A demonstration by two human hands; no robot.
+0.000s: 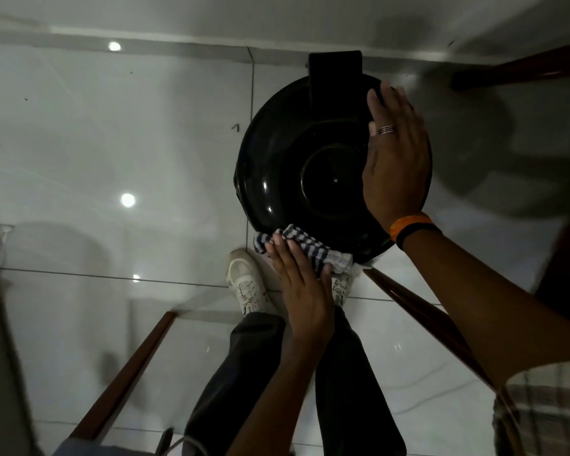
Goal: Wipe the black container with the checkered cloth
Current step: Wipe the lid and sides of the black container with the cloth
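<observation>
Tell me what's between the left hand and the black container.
The checkered cloth, pressed by the left hand against the black container at its near rim; the head view shows it.

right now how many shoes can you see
2. One white sneaker is just left of the left hand; the second sneaker is right of it, mostly hidden behind that hand and the checkered cloth.

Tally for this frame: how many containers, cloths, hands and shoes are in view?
Black container: 1
Checkered cloth: 1
Hands: 2 (left hand, right hand)
White shoes: 2
Total: 6
</observation>
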